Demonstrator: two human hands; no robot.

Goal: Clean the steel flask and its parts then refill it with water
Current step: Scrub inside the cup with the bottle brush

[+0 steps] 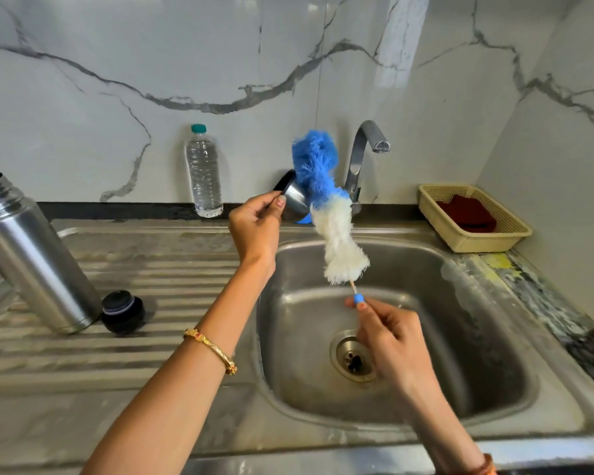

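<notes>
The left hand (254,222) gripped a small steel flask cup with a black rim (290,197), held tilted above the sink's back edge, while the right hand (388,332) pinched the thin handle of a fluffy blue-and-white bottle brush (326,207) whose head lay against the cup, just in front of the curved steel tap (360,159). Below both hands the steel sink basin (460,337) lay open, holding only its round drain. On the ribbed drainboard (168,303) to the left stood the tall steel flask (31,255), mouth open, with its black stopper (122,311) just beside its base. A clear plastic water bottle with a teal cap (203,173) stood by the marble wall, and a cream plastic basket (474,217) holding a dark red cloth (467,210) sat on the worktop at right.
</notes>
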